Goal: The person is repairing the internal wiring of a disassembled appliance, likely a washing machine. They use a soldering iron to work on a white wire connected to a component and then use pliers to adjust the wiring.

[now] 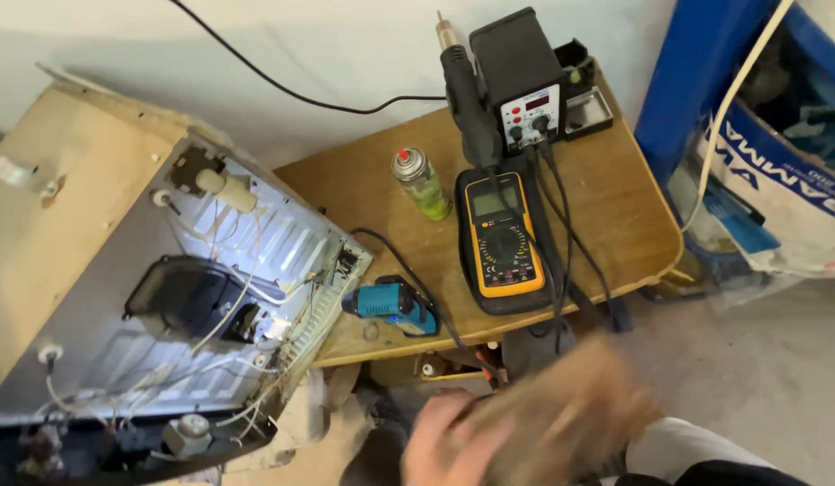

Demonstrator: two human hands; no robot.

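head view: at the bottom edge one hand (449, 441) grips a blurred brown, flat object (561, 418), fingers curled round its left end; which hand it is cannot be told. it is held low in front of the wooden tabletop (381, 193), below the yellow multimeter (505, 236). on the tabletop also lie a teal cordless screwdriver (390, 303), a green spray can (421, 184) and a black soldering station (518, 76). an opened appliance (179, 288) with loose wiring leans at left.

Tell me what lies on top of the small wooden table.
On the wooden table: a green spray can, a yellow multimeter, a black soldering station and a teal cordless screwdriver. A blurred brown object covers the table's near edge.
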